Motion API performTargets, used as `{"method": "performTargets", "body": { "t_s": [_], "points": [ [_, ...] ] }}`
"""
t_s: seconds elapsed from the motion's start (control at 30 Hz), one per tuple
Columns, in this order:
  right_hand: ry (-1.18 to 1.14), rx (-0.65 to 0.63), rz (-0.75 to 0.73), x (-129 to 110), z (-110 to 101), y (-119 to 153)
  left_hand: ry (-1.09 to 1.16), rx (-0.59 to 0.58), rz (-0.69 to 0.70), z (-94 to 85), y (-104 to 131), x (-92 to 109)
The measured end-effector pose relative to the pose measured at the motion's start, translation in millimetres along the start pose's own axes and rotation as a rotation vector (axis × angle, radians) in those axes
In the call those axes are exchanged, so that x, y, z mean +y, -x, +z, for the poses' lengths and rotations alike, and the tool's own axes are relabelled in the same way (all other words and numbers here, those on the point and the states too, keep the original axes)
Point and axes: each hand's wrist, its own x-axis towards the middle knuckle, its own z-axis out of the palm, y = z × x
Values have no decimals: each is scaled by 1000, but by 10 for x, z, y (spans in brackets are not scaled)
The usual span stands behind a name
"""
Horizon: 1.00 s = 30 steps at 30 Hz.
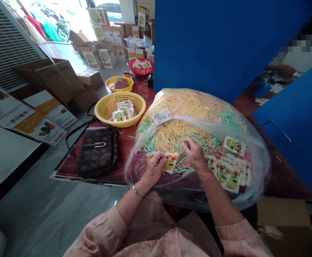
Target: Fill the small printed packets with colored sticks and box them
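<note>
A large clear plastic bag (196, 123) lies open on the table, full of thin orange, green and pink sticks (169, 137). Near the bag's front edge my left hand (156, 166) pinches a small printed packet (171, 162) by its left side. My right hand (193, 153) is just right of the packet, over the sticks, with fingers curled together; what they hold is too small to name. Several printed packets (227, 175) lie in a row beside my right forearm, with another packet (233, 145) above them. A banknote-patterned bundle (162, 116) rests on the bag.
Left of the bag are a yellow basket (98, 112) with packets, a smaller yellow basket (109, 85), a red basket (142, 71) and a dark handbag (95, 151). Blue panels (199, 46) stand behind. Cardboard boxes (59, 76) fill the back left. At the far right a person's hand (283, 71) shows.
</note>
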Motion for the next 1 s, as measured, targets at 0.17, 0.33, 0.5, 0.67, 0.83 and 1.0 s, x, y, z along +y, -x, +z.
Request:
{"method": "performTargets", "body": {
  "t_s": [0.17,0.33,0.5,0.67,0.83,1.0],
  "points": [
    [-16,-36,-6,5,44,-38,49,52,-23,61,-57,-44],
    [-369,-23,108,-84,53,217,135,-27,-21,96,-41,-167],
    [-555,-234,186,-183,57,579,16,-79,16,261,65,-303],
    [-314,-68,302,160,-235,789,-396,-113,79,217,199,-238],
    [206,180,137,500,-584,644,-1008,237,130,-301,175,-14],
    [245,-80,-140,157,-347,236,-1493,284,86,-478,66,34]
  ]
}}
